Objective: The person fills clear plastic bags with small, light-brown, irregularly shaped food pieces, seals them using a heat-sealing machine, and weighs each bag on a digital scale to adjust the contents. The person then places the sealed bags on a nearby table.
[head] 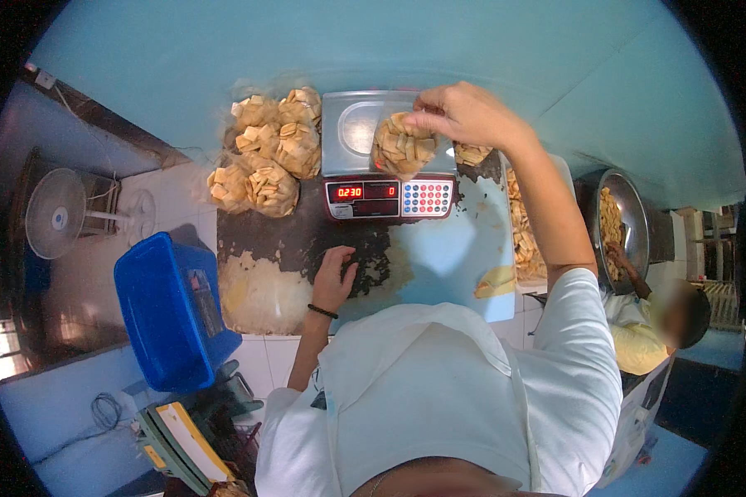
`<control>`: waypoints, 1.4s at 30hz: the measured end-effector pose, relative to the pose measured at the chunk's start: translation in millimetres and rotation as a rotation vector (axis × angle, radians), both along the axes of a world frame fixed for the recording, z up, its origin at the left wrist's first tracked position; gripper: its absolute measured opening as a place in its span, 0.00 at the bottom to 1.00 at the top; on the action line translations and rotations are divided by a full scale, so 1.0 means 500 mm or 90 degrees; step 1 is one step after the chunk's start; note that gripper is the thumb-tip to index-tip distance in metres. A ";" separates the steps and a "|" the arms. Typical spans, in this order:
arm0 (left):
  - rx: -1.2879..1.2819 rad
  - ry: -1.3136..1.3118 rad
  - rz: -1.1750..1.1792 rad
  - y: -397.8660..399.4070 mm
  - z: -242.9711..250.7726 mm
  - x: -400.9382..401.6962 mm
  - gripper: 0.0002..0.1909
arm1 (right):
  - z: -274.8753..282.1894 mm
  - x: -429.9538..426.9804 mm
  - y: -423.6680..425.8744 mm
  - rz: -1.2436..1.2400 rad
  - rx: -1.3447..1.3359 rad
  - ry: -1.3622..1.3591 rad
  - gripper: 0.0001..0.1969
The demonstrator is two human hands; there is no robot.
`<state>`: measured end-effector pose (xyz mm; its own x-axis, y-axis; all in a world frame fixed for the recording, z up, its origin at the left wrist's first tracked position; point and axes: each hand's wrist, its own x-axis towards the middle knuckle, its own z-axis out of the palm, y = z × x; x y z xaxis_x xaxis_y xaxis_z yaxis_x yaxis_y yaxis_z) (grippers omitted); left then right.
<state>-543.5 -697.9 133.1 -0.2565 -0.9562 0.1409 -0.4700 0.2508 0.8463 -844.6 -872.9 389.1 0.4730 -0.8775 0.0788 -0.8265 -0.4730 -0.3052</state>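
Note:
My right hand [451,115] grips the top of a clear plastic bag of pale square crackers [404,149] at the right part of a digital scale's metal plate [348,133]. The scale's keypad and lit red display [360,191] face me. My left hand [336,276], with a dark beaded bracelet at the wrist, is on the worn tabletop below the scale, fingers slightly curled and holding nothing. Several filled bags [267,149] stand together left of the scale. Another bag [472,153] is partly hidden behind my right forearm.
A blue plastic bin [161,310] stands left of the table. At the right are a container of crackers [525,248] and a large metal bowl [637,217], where another person [634,329] has a hand among the pieces. A fan [56,213] stands far left. A blue wall rises behind the scale.

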 end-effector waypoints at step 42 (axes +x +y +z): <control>0.005 -0.024 -0.004 -0.001 -0.008 0.001 0.14 | -0.063 -0.022 -0.086 0.118 0.075 0.099 0.11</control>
<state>-543.2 -698.7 129.1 -0.2671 -0.9557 0.1234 -0.4999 0.2469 0.8302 -855.6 -915.7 357.6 0.6250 -0.7736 -0.1043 -0.7703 -0.5895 -0.2431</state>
